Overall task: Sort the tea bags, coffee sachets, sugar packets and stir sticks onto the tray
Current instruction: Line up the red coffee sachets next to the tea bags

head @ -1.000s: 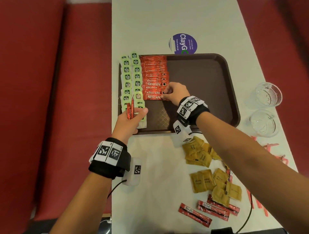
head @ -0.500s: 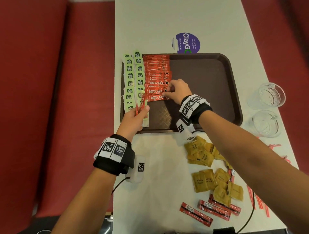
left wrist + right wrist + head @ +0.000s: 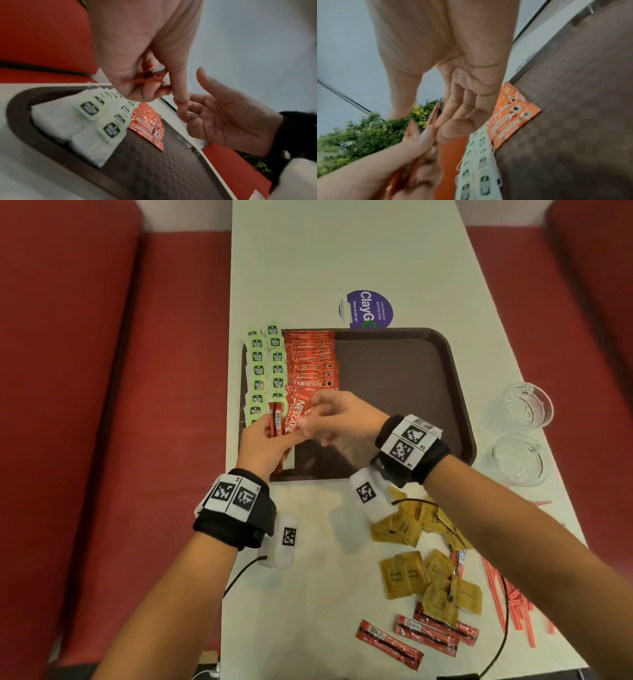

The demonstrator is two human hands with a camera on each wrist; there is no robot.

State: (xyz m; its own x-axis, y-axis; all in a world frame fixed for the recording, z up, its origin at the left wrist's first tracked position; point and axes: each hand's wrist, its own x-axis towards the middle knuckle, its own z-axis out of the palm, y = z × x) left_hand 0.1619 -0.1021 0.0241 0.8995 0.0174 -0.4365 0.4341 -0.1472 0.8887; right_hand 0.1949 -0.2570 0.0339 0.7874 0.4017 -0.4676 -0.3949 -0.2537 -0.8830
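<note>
While the left hand [image 3: 263, 440] grips red coffee sachets [image 3: 278, 419], the brown plastic tray [image 3: 404, 378] holds green-tagged white tea bags [image 3: 265, 361], then red Nescafé sachets [image 3: 310, 357]; the right hand [image 3: 342, 416] pinches one sachet [image 3: 297, 414]; yellow sugar packets [image 3: 407, 573] lie on the table.

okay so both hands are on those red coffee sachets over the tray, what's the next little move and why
Probably the right hand draws one Nescafe sachet from the left hand's bunch and lays it at the near end of the coffee row, since that row stops short of the tray's near edge.
</note>
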